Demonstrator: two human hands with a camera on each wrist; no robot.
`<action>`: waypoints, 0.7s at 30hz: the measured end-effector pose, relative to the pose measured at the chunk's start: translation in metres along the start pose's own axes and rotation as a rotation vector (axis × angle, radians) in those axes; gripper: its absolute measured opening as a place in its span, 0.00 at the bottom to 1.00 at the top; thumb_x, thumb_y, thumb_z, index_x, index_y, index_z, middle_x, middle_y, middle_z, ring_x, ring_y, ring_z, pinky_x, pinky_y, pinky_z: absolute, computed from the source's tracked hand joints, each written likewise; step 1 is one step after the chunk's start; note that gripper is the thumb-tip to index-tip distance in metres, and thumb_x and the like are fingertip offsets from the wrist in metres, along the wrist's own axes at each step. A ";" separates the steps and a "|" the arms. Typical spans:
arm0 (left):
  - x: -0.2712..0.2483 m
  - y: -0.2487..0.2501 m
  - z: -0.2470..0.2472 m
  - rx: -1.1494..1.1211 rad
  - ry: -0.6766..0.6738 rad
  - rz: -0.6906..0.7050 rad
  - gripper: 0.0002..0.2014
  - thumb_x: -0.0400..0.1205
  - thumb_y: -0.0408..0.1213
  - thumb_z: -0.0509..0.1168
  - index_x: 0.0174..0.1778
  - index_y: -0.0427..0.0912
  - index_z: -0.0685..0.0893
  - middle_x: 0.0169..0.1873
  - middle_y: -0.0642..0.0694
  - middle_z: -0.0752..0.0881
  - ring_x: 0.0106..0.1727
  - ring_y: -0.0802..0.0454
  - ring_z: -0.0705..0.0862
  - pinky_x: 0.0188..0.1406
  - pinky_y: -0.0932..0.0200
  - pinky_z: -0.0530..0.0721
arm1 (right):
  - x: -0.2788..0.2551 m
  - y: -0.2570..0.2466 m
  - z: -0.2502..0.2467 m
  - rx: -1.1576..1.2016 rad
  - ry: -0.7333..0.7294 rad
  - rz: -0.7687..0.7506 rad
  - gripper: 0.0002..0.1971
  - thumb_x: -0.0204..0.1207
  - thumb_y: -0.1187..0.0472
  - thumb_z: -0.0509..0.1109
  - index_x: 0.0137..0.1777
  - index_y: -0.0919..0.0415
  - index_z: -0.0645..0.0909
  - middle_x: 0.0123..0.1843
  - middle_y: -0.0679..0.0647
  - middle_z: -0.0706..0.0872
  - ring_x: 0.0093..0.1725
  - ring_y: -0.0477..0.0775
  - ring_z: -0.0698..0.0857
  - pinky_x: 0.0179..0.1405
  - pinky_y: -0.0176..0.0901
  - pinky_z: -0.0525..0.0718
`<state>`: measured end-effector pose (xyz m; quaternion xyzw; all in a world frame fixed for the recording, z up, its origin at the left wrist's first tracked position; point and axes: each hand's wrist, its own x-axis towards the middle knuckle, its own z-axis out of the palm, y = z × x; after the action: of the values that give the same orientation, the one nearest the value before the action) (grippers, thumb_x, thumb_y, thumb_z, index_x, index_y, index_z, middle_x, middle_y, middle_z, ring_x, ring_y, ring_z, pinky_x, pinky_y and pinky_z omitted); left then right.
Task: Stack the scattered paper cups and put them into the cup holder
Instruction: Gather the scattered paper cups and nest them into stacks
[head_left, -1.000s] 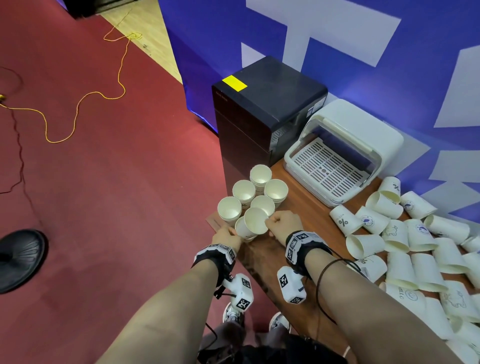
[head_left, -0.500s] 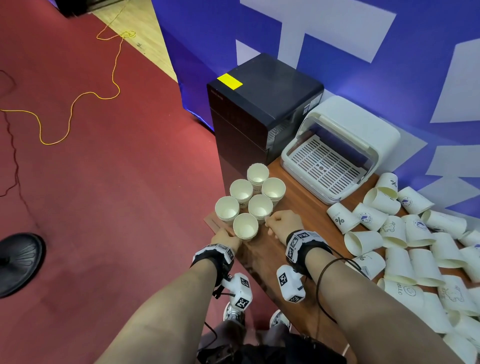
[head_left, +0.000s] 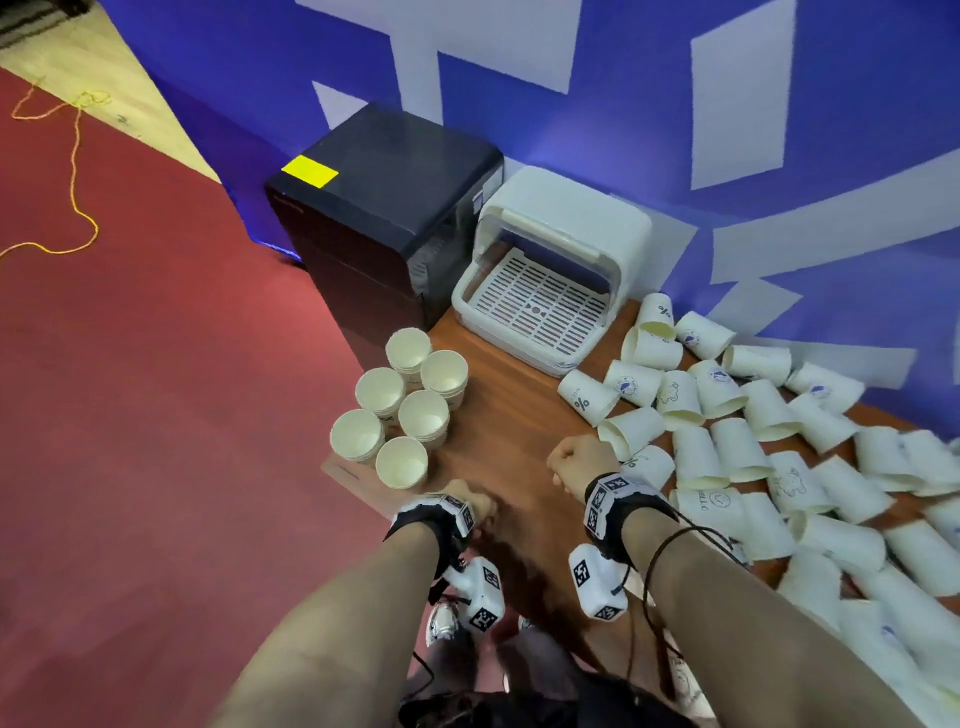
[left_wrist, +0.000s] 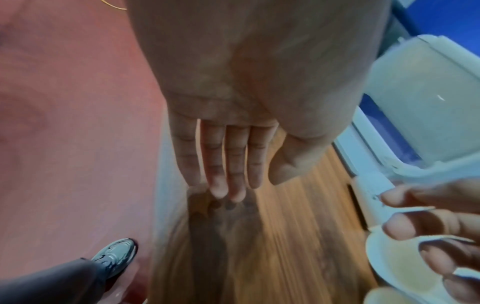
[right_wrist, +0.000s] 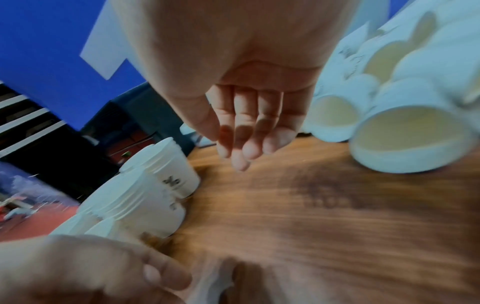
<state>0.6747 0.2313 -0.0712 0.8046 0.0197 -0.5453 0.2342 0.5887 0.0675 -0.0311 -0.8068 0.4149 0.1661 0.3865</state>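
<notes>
Several upright stacks of white paper cups (head_left: 410, 410) stand clustered at the wooden table's left corner; two of them show in the right wrist view (right_wrist: 145, 195). My left hand (head_left: 475, 508) hovers at the table's front edge just below the nearest stack (head_left: 401, 462), fingers (left_wrist: 226, 164) straight and empty. My right hand (head_left: 574, 461) hangs over the table between the stacks and the scattered cups, fingers (right_wrist: 249, 133) relaxed, holding nothing. Many loose cups (head_left: 727, 447) lie on their sides across the table's right. The white cup holder (head_left: 540, 306) with a slotted tray sits open at the back.
A black cabinet (head_left: 384, 218) stands behind the stacks against the blue wall. Red floor (head_left: 156, 415) drops off left of the table, with a yellow cord (head_left: 78, 156) on it. Bare wood (head_left: 509, 405) lies between the stacks and the loose cups. A shoe (left_wrist: 116, 255) shows below the table edge.
Both hands let go of the nearest stack, which now stands upright with the others. The left hand pulled back to the table edge; the right hand moved right toward the loose cups.
</notes>
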 end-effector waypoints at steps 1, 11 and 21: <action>0.012 0.011 0.008 0.064 -0.033 0.050 0.11 0.72 0.33 0.65 0.48 0.35 0.86 0.35 0.42 0.87 0.31 0.45 0.83 0.26 0.64 0.78 | 0.001 0.018 -0.011 0.011 0.036 0.041 0.10 0.71 0.57 0.64 0.32 0.49 0.84 0.33 0.51 0.90 0.37 0.57 0.90 0.43 0.53 0.91; 0.004 0.128 0.067 0.483 0.164 0.322 0.26 0.80 0.45 0.64 0.73 0.50 0.66 0.49 0.43 0.85 0.50 0.40 0.84 0.51 0.50 0.82 | 0.004 0.116 -0.096 0.013 0.235 0.139 0.12 0.81 0.57 0.65 0.61 0.56 0.83 0.60 0.55 0.86 0.57 0.58 0.84 0.45 0.37 0.73; 0.038 0.191 0.075 0.717 0.194 0.433 0.32 0.82 0.47 0.57 0.82 0.60 0.52 0.55 0.40 0.87 0.46 0.42 0.83 0.49 0.51 0.82 | 0.061 0.097 -0.104 -0.271 0.024 -0.019 0.29 0.73 0.42 0.68 0.75 0.42 0.69 0.67 0.52 0.83 0.63 0.59 0.83 0.55 0.49 0.80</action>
<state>0.6794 0.0232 -0.0590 0.8682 -0.3186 -0.3778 0.0458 0.5425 -0.0793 -0.0462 -0.8573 0.3858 0.2072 0.2707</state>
